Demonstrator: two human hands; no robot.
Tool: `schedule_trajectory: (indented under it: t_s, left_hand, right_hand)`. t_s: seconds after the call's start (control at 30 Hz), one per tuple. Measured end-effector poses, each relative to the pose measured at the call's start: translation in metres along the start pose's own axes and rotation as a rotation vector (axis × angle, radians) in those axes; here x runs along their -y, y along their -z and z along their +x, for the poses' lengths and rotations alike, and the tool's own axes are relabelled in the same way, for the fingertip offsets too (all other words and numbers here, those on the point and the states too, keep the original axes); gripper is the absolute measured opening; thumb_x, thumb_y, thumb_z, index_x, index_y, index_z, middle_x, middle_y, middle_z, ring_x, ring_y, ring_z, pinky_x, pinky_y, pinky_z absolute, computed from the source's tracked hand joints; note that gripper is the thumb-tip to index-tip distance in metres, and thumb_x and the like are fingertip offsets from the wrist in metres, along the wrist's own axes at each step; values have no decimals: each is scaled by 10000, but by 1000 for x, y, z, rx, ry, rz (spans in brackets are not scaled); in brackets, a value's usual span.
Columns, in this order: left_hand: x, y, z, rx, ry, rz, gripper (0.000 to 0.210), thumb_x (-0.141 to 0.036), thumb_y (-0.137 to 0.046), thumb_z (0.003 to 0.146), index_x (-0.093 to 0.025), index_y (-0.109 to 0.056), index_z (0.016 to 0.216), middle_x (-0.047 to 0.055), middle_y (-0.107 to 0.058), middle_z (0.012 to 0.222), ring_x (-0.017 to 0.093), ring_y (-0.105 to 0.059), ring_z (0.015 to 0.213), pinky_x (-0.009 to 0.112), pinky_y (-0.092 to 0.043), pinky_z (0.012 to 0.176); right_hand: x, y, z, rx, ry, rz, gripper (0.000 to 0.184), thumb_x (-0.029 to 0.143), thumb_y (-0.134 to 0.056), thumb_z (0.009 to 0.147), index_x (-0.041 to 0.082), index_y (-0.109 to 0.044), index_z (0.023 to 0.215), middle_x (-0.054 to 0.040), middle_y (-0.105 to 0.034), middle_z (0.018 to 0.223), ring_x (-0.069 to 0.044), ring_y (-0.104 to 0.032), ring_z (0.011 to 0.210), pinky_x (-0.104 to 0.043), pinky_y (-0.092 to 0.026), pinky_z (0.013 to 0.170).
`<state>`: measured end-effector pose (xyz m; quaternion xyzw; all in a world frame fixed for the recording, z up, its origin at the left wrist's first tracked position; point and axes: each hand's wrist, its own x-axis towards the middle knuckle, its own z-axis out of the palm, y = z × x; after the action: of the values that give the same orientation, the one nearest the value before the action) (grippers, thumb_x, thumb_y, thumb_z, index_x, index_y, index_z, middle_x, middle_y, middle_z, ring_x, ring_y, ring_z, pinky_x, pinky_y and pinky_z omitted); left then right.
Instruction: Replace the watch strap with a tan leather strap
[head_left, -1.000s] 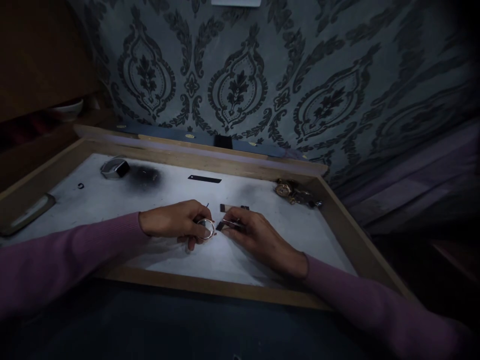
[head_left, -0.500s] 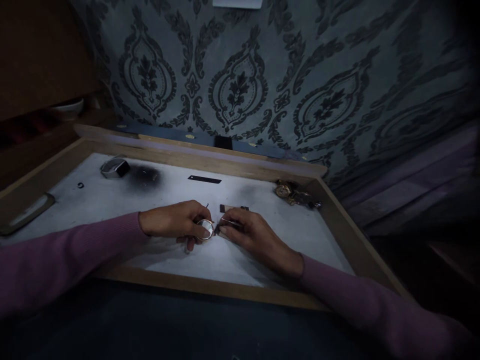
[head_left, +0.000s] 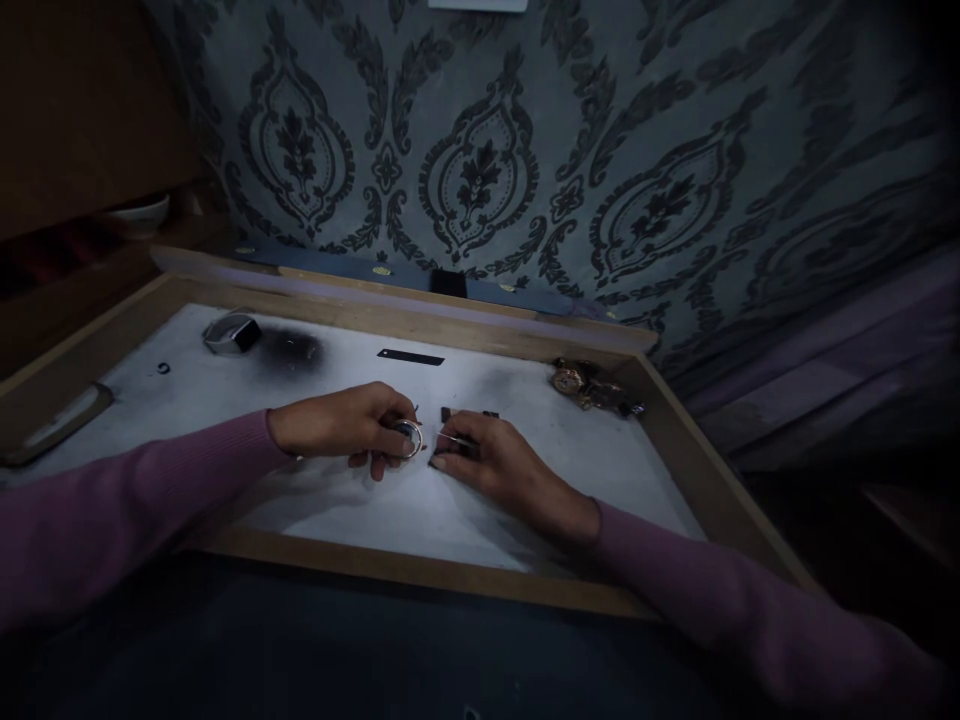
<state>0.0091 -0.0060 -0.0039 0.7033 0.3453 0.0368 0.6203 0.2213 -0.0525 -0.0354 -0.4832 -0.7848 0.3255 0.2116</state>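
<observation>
My left hand [head_left: 360,435] is closed round a round watch case [head_left: 416,438], gripping its rim between thumb and fingers. The case is tilted, with a shiny rim and a darker inside. Just to its right, my right hand [head_left: 506,465] pinches a thin metal tool [head_left: 454,439] whose bare tip points left toward the case, a small gap away. Whether it is tweezers or a driver I cannot make out. A small dark piece shows at my right thumb tip. Behind the right hand lies a brown-and-beige flat piece [head_left: 447,413], partly hidden by the fingers.
A wooden-framed tray [head_left: 450,580] with a white bottom surrounds both hands. In it lie a black strip [head_left: 410,357], a grey watch [head_left: 232,334], a small black curl [head_left: 163,368] and several gold-coloured watches [head_left: 568,380]. A patterned wall [head_left: 480,180] rises behind.
My left hand has moved slightly up and left, tilting the watch case so its bright face now looks dark. The gap to the tool has widened a little; my right hand has barely moved.
</observation>
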Motion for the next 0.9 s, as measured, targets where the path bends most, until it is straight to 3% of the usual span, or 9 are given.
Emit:
schedule_trajectory:
  t_s: [0.43, 0.9]
  left_hand:
    - [2, 1, 0, -4, 19, 38, 203, -340, -620, 798, -144, -575, 828, -13, -585, 667, 111, -581, 546, 204, -375, 448]
    - [0, -2, 0, 23, 4, -79, 231, -348, -687, 767, -159, -593, 862, -40, -566, 668, 87, -552, 534, 184, -355, 435]
  right_hand:
    - [-3, -1, 4, 43, -16, 113, 90, 153, -608, 779, 167, -597, 691, 2, -567, 697, -123, -492, 615, -254, -348, 557]
    - [5, 10, 2, 124, -230, 645, 194, 307, -725, 740, 161, -601, 711, 20, -562, 681, -118, -492, 641, -259, -387, 612]
